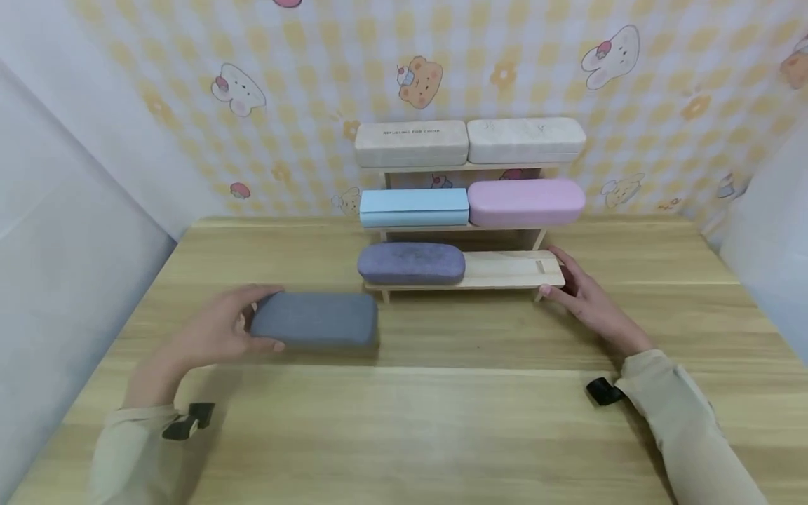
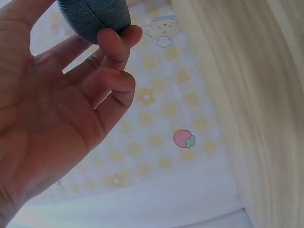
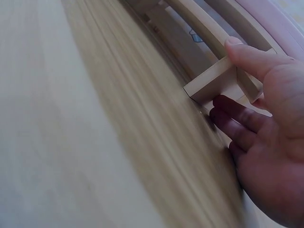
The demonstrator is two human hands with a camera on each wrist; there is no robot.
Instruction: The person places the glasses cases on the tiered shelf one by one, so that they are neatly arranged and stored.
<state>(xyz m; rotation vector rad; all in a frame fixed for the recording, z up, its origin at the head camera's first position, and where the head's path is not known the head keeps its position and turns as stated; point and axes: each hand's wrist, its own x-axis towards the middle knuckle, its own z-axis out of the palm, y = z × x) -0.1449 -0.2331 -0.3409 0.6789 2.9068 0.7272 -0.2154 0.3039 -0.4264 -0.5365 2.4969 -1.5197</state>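
Note:
My left hand (image 1: 221,326) grips a grey-blue glasses case (image 1: 315,319) by its left end, thumb at the near side and fingers over the far side. In the left wrist view the fingertips curl at the end of that case (image 2: 95,19). My right hand (image 1: 587,298) holds the right end of the bottom tier of a stepped wooden rack (image 1: 505,270), with the thumb on the front edge. From the right wrist, the thumb lies on the tier's edge and the other fingers sit beside the rack's leg (image 3: 211,80). A purple-grey glasses case (image 1: 410,263) rests on the bottom tier's left half.
The middle tier carries a light blue case (image 1: 413,208) and a pink case (image 1: 526,202). On the top tier stand a beige case (image 1: 412,144) and a whitish case (image 1: 526,140). Behind the wooden table (image 1: 416,435) hangs a yellow checked cloth (image 1: 303,84).

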